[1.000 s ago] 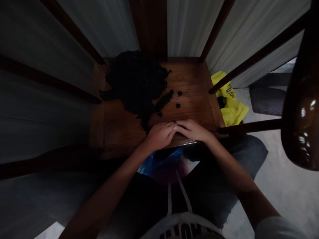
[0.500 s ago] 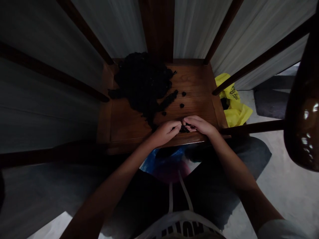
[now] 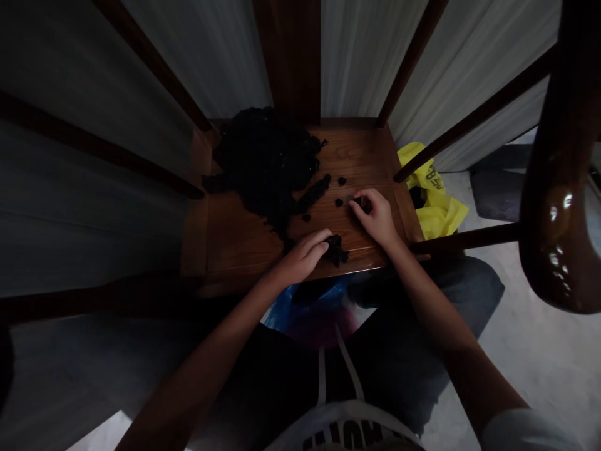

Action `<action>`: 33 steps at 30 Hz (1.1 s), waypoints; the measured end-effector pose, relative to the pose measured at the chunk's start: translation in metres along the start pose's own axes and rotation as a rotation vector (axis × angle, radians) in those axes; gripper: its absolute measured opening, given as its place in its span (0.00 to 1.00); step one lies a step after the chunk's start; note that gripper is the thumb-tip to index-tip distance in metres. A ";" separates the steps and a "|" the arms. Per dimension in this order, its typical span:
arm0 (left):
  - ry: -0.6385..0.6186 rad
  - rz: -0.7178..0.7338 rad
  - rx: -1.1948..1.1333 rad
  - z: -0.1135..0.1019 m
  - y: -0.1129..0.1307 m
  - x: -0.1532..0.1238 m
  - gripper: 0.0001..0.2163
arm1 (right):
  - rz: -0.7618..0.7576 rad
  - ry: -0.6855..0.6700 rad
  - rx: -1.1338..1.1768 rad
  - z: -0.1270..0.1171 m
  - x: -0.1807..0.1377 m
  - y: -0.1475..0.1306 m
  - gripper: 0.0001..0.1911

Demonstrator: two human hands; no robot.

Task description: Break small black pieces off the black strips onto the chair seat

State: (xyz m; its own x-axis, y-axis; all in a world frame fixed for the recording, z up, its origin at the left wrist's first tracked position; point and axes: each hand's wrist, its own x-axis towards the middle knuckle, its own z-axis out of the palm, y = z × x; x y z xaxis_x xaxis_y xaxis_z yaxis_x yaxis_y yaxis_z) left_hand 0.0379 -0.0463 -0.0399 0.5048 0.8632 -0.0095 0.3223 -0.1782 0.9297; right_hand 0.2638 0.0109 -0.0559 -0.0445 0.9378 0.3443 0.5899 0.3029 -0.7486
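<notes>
Your left hand (image 3: 304, 258), loosely curled, touches a dark clump (image 3: 336, 249); your right hand (image 3: 375, 218) pinches a small dark bit (image 3: 360, 202); most of the black mass (image 3: 265, 163) lies heaped on the wooden seat (image 3: 361, 153).

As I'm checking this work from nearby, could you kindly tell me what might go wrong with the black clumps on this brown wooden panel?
The black clump beside the left hand lies close to the front edge of the brown wooden panel, so it might drop toward the blue plastic bag below. The small black bits near the right hand barely stand out on the wood in this dim light, so some could be missed.
</notes>
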 end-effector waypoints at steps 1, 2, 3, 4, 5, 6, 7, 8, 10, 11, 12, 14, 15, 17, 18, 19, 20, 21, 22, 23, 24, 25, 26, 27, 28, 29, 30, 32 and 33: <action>-0.017 0.014 -0.002 -0.001 -0.001 0.001 0.13 | -0.044 -0.014 -0.056 0.000 0.002 0.003 0.05; -0.031 0.029 0.000 -0.002 -0.001 0.001 0.13 | -0.080 -0.026 -0.097 -0.001 0.004 0.006 0.06; -0.035 0.038 0.005 -0.003 0.000 0.002 0.12 | -0.105 -0.038 -0.126 -0.002 0.006 0.009 0.08; -0.035 0.039 0.013 -0.004 0.001 0.003 0.12 | -0.122 -0.051 -0.146 -0.002 0.008 0.011 0.10; -0.038 0.033 0.023 -0.005 0.003 0.003 0.11 | -0.131 -0.061 -0.155 -0.003 0.009 0.012 0.12; -0.046 0.024 0.031 -0.005 0.005 0.004 0.10 | -0.136 -0.065 -0.154 -0.003 0.009 0.011 0.13; -0.057 0.016 0.040 -0.006 0.006 0.005 0.10 | -0.140 -0.059 -0.142 -0.003 0.009 0.009 0.14; -0.069 0.010 0.048 -0.006 0.006 0.005 0.09 | -0.147 -0.042 -0.120 -0.004 0.008 0.005 0.14; -0.084 0.010 0.063 -0.005 0.005 0.006 0.10 | -0.164 0.009 -0.053 -0.005 0.003 -0.007 0.11; -0.081 0.016 0.067 -0.005 0.004 0.006 0.12 | -0.174 0.027 -0.014 -0.006 -0.001 -0.014 0.10; -0.075 0.026 0.069 -0.004 0.002 0.006 0.14 | -0.181 0.024 0.025 -0.006 -0.006 -0.022 0.09; -0.066 0.055 0.069 -0.004 -0.002 0.006 0.17 | -0.169 -0.052 0.103 -0.007 -0.017 -0.037 0.08; -0.064 0.072 0.066 -0.003 -0.004 0.007 0.17 | -0.163 -0.130 0.143 -0.007 -0.022 -0.043 0.08; -0.065 0.102 0.050 -0.003 -0.005 0.007 0.18 | -0.149 -0.324 0.176 -0.007 -0.032 -0.052 0.13; -0.063 0.111 0.038 -0.002 -0.005 0.007 0.18 | -0.139 -0.400 0.178 -0.006 -0.035 -0.053 0.17; -0.047 0.117 0.030 -0.002 -0.004 0.007 0.17 | -0.123 -0.453 0.178 -0.006 -0.038 -0.053 0.21; -0.016 0.122 0.028 -0.001 -0.002 0.006 0.16 | -0.102 -0.486 0.178 -0.006 -0.039 -0.052 0.24; 0.026 0.128 0.038 -0.001 0.001 0.006 0.15 | -0.077 -0.509 0.183 -0.007 -0.039 -0.050 0.26; 0.070 0.138 0.058 0.000 0.004 0.005 0.14 | -0.049 -0.536 0.196 -0.008 -0.038 -0.048 0.25; 0.105 0.152 0.083 0.000 0.007 0.005 0.14 | -0.019 -0.578 0.211 -0.009 -0.037 -0.046 0.21; 0.122 0.169 0.108 0.001 0.010 0.004 0.13 | 0.011 -0.631 0.230 -0.011 -0.035 -0.044 0.18; 0.120 0.188 0.127 0.001 0.013 0.003 0.12 | 0.041 -0.689 0.254 -0.012 -0.033 -0.043 0.17; 0.107 0.205 0.139 0.000 0.014 0.002 0.11 | 0.073 -0.746 0.279 -0.014 -0.030 -0.043 0.18; 0.093 0.216 0.146 0.000 0.015 0.001 0.10 | 0.104 -0.789 0.305 -0.015 -0.028 -0.043 0.19; 0.081 0.223 0.146 -0.001 0.015 0.000 0.08 | 0.130 -0.818 0.330 -0.016 -0.027 -0.044 0.20; 0.069 0.229 0.141 -0.003 0.015 0.000 0.07 | 0.151 -0.839 0.355 -0.016 -0.025 -0.044 0.20; 0.058 0.233 0.133 -0.004 0.014 -0.001 0.07 | 0.169 -0.852 0.377 -0.017 -0.024 -0.044 0.20; 0.030 0.236 0.114 -0.007 0.013 -0.001 0.06 | 0.210 -0.869 0.410 -0.016 -0.023 -0.044 0.20; 0.017 0.235 0.106 -0.009 0.012 -0.001 0.06 | 0.232 -0.877 0.422 -0.016 -0.023 -0.044 0.20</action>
State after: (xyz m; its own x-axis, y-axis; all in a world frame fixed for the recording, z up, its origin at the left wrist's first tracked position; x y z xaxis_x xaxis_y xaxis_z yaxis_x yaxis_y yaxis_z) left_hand 0.0344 -0.0453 -0.0256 0.5626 0.7998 0.2096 0.2798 -0.4227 0.8620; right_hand 0.2517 -0.0266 -0.0218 -0.6440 0.7236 -0.2484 0.3323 -0.0279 -0.9428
